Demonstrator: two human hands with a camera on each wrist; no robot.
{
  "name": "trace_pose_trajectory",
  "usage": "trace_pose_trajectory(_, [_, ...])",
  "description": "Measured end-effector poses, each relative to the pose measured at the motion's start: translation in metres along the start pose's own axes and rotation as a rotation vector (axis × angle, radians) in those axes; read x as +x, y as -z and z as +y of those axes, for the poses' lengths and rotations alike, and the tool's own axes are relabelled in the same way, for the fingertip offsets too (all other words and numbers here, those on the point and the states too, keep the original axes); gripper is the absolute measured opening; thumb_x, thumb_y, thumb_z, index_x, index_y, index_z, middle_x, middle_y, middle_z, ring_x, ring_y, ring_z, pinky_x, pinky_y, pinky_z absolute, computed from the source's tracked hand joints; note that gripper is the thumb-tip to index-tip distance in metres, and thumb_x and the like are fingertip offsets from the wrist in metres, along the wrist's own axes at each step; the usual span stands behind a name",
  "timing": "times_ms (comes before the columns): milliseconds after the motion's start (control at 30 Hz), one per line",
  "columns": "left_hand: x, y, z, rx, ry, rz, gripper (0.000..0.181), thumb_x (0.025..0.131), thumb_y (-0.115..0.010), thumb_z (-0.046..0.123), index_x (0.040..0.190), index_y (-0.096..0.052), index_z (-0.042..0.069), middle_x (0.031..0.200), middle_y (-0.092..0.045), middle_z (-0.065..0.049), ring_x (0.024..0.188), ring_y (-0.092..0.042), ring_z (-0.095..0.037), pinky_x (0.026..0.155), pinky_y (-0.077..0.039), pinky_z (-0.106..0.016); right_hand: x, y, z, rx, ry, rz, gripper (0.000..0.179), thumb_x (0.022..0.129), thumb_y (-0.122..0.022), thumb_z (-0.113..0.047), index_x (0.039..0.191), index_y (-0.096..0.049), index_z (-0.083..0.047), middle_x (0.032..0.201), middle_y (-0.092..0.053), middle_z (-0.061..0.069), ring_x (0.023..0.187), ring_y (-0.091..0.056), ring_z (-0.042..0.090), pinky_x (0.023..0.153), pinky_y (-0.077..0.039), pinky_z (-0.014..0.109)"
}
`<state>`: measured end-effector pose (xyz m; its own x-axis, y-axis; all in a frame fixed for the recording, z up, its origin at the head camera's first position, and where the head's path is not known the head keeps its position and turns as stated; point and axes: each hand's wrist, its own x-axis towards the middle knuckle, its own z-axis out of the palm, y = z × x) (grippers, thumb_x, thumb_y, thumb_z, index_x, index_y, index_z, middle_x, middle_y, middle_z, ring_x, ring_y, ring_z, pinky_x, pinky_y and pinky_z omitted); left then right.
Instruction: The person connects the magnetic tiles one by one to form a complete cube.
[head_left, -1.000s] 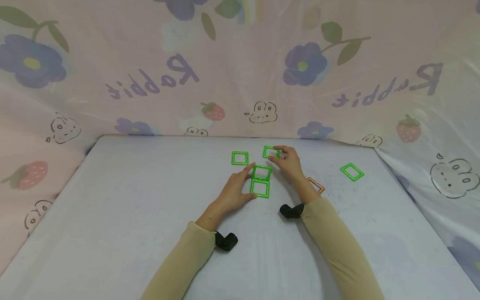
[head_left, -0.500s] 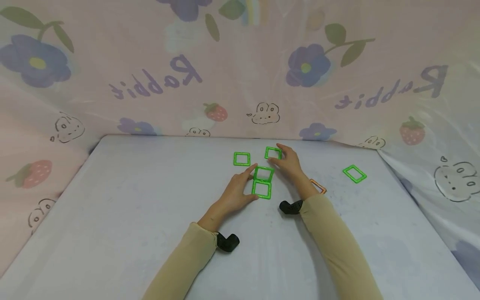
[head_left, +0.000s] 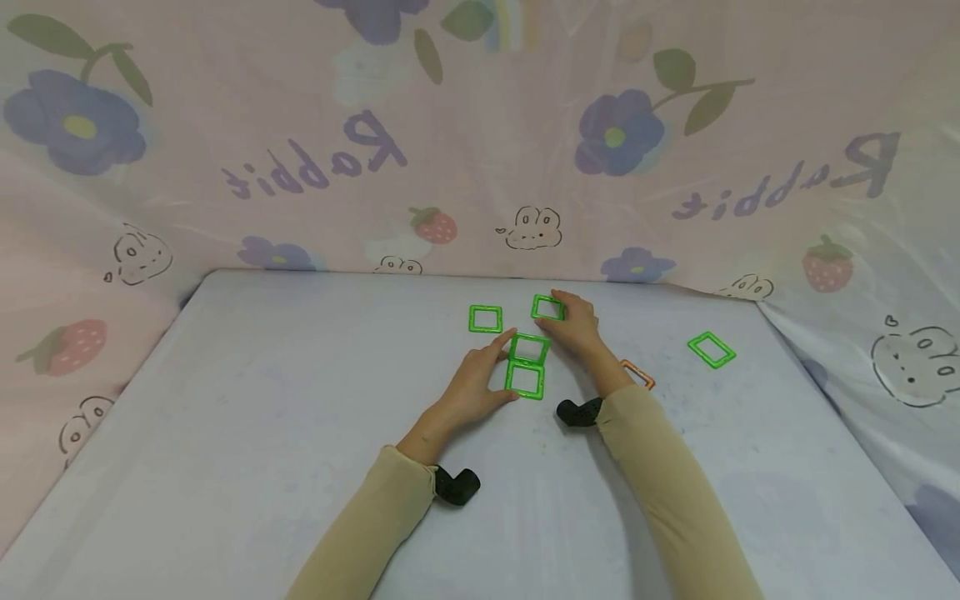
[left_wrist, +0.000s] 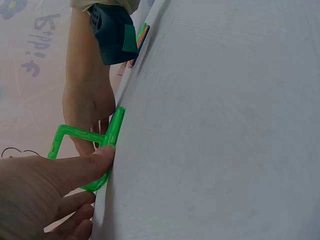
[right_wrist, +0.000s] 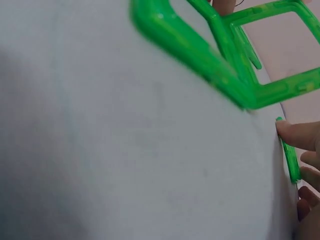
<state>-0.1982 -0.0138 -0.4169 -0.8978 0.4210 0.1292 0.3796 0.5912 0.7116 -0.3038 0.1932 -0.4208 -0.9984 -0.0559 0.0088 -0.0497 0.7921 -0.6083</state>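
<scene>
Two green square magnetic tiles meet edge to edge mid-table. The nearer tile (head_left: 542, 383) lies flat; the farther tile (head_left: 545, 351) tilts up from the shared edge. My left hand (head_left: 471, 385) holds the pair from the left, thumb at the near corner and index finger at the far one. In the left wrist view, the thumb (left_wrist: 82, 172) presses on the green frame. Beyond the pair, my right hand (head_left: 581, 327) spans another flat green tile (head_left: 535, 307), thumb at its near side and index finger at its far side. The right hand's other fingers are partly hidden.
A loose green tile (head_left: 486, 307) lies left of the right hand's tile. Farther right is another green tile (head_left: 723, 361). An orange tile (head_left: 639, 372) lies partly behind the right forearm. Black wrist cameras (head_left: 457, 486) jut from both sleeves. A printed curtain (head_left: 465, 125) hangs behind the table.
My right index finger has shifted from over the tile's corner to its far side. The left hand and the joined tiles hold their place; the head view has shifted slightly.
</scene>
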Motion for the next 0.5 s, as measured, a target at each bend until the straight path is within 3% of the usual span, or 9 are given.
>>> trace_pose_trajectory(500, [-0.001, -0.0003, 0.0009, -0.012, 0.02, 0.002, 0.091, 0.08, -0.078, 0.015, 0.153, -0.023, 0.019, 0.135, -0.055, -0.016, 0.128, -0.045, -0.035, 0.109, -0.034, -0.046, -0.0032, 0.0007, -0.003, 0.032, -0.047, 0.067, 0.064, 0.085, -0.071, -0.031, 0.137, -0.05, 0.0, 0.14, -0.039, 0.024, 0.129, -0.032, 0.041, 0.107, -0.03, 0.051])
